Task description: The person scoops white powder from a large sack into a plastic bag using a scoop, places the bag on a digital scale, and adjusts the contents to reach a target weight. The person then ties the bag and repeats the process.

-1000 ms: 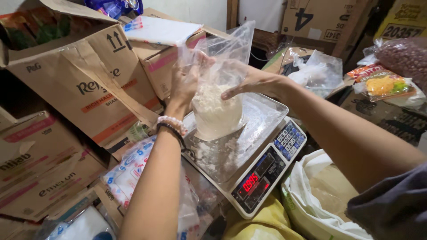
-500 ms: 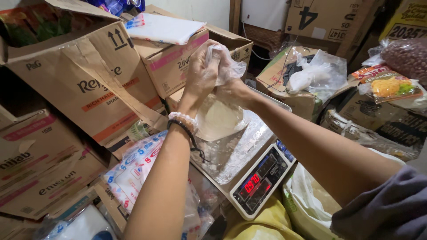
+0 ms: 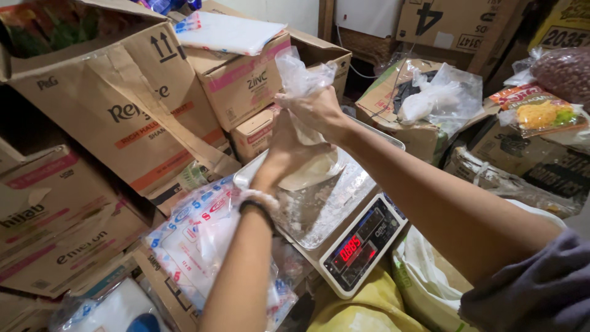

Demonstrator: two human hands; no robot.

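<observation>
— Cardboard boxes [image 3: 123,104] crowd this storeroom on every side, and a scale [image 3: 335,227] sits low in the middle of them. What is going on over it?

— A clear plastic bag [image 3: 304,166] of white powder rests on the scale's metal pan [image 3: 319,212]. The right hand [image 3: 313,110] is closed around the gathered neck of the bag, with the loose plastic sticking up above the fist. The left hand [image 3: 286,150] is wrapped around the bag just under that, fingers pressed to its side.

— So how far along does it look?

— I'd judge the filling and weighing are finished: the powder is inside, the red display is lit, and the mouth is bunched shut. No knot or tie shows, so the closing seems not yet done, and the bag has not left the pan.

— Anything spilled?

— Yes, white dust and small clumps lie on the pan around the bag.

— And the other containers?

— A white sack [image 3: 430,276] stands open just right of the scale; what it holds I can't tell. A pack of printed plastic bags [image 3: 196,240] lies left of the scale. Further right sits a bag of yellow snacks [image 3: 541,117], and beside it a bag of reddish-brown beans or nuts [image 3: 562,71]. One box [image 3: 424,117] behind has crumpled clear plastic on top.
</observation>
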